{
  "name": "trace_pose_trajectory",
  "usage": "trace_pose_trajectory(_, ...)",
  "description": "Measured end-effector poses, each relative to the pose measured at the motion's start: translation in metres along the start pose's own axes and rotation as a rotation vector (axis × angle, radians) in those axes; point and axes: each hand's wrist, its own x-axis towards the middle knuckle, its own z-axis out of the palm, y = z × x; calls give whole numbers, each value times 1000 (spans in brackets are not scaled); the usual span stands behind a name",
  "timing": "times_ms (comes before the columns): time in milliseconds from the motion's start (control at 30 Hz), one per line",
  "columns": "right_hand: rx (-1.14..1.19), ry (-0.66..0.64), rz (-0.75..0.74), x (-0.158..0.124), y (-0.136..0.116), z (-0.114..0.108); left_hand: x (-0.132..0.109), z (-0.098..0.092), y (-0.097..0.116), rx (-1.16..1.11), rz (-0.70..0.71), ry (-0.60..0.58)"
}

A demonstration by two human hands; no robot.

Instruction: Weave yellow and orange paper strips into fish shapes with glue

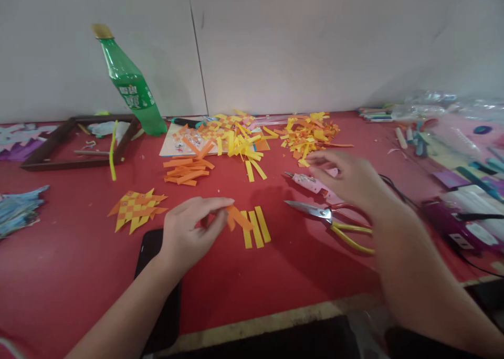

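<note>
My left hand (192, 233) is closed in a pinch on orange paper strips (239, 218). They hang over three short yellow paper strips (256, 226) laid side by side on the red table. My right hand (342, 178), slightly blurred, hovers at a pink glue gun (311, 183) with its fingers apart and curved; part of the gun is hidden under it. Just below lie open scissors (326, 214) with red and yellow handles. A woven yellow and orange paper fish (138, 209) rests left of my left hand, and a black phone (151, 246) lies partly under that forearm.
Orange strips (187, 170), yellow strips (240, 144) and a pile of woven paper pieces (311, 133) lie farther back. A green bottle (136, 91) stands by a brown frame (47, 157). At right are a purple device (457, 228), cables and plastic bags (464, 120).
</note>
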Motion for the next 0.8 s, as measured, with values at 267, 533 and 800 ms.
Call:
trace_pose_trajectory(267,-69,-247,-86,14,80,4,-1,-6,1,-257,-197,-94)
trace_pose_trajectory(533,-68,-275,-144,10,82,5,2,4,-3,-545,-601,-60)
trace_pose_trajectory(800,-141,4,-67,4,46,-20,-1,10,-8,-588,-647,-29)
